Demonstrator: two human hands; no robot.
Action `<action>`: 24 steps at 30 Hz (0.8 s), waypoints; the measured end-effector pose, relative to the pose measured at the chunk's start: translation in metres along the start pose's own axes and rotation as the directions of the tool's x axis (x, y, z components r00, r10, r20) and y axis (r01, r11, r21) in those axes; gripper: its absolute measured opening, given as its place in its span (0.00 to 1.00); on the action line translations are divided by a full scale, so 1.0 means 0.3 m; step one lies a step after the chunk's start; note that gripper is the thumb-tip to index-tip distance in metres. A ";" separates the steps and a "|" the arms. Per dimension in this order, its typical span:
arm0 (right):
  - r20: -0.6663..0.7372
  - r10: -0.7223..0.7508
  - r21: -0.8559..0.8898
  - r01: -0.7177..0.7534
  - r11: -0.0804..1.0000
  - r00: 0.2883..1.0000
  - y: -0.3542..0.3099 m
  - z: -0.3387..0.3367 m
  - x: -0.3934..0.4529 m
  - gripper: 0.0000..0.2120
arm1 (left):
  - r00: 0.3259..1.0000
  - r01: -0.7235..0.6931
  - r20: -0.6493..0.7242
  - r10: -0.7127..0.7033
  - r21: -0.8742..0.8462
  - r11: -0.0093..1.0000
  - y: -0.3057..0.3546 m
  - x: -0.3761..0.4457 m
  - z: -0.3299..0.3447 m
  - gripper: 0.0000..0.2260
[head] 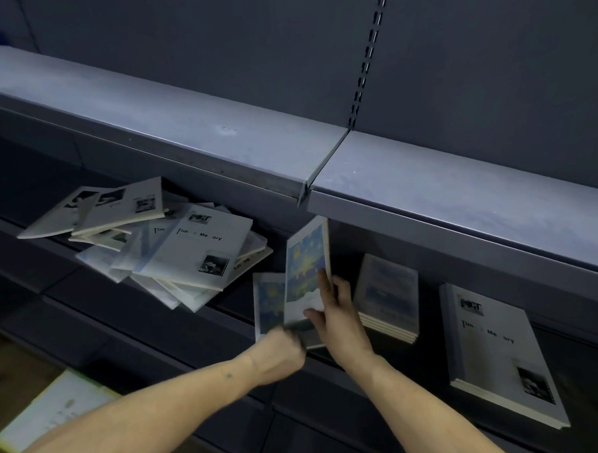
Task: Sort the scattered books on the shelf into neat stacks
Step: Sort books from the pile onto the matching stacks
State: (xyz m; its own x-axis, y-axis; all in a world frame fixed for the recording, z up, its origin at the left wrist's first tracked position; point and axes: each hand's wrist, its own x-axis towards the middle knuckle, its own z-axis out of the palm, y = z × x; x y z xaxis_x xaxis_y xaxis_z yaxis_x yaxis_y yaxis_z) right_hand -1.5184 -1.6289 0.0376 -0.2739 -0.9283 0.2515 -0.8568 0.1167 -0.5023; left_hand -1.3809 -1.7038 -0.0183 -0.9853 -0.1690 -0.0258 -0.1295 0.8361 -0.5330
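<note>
A blue-and-yellow painted book (306,270) stands tilted up on the dark shelf (232,297). My right hand (339,317) holds its right edge, thumb on the cover. My left hand (282,353) grips the lower corner of it and of a second matching book (269,303) lying just to the left. A scattered pile of white "Time Memory" books (175,245) lies to the left. To the right sit a neat stack of pale blue books (388,297) and a stack of white "Time Memory" books (498,351).
An upper grey shelf (218,134) overhangs the books, leaving little height above them. A slotted upright (369,55) runs up the back wall. A pale book or box (52,411) lies low at the bottom left, under my left forearm.
</note>
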 end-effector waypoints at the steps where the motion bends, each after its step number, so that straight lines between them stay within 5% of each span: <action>1: 0.046 0.037 0.051 -0.040 0.998 0.998 0.005 0.006 -0.011 0.36 | 1.000 0.018 0.003 -0.018 -0.035 0.999 -0.002 -0.018 0.000 0.05; 8: 0.109 0.197 0.092 -0.207 0.974 0.974 0.093 0.030 -0.046 0.35 | 0.966 0.230 -0.052 -0.252 -0.267 0.936 -0.049 -0.175 0.083 0.12; 12: 0.203 0.262 -0.027 -0.263 0.965 0.943 0.149 0.059 -0.067 0.34 | 0.873 0.478 0.172 -0.456 -0.485 0.733 -0.065 -0.177 0.071 0.20; 17: 0.292 0.245 -0.066 -0.236 0.969 0.924 0.149 0.104 -0.072 0.33 | 0.771 0.592 0.355 -0.529 -0.705 0.389 -0.045 -0.154 0.050 0.32; 24: 0.425 0.153 -0.216 -0.064 0.974 0.892 0.126 0.084 -0.045 0.29 | 0.759 0.628 0.425 -0.493 -0.677 0.384 -0.043 -0.097 0.035 0.36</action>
State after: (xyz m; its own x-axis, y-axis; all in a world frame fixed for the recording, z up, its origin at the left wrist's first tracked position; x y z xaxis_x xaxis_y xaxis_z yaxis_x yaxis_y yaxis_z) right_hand -1.5362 -1.6209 -0.0055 -0.1899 -0.9603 -0.2042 -0.9116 0.2497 -0.3266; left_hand -1.3493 -1.7152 -0.0196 -0.6371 -0.7620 -0.1161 -0.7437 0.5682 0.3523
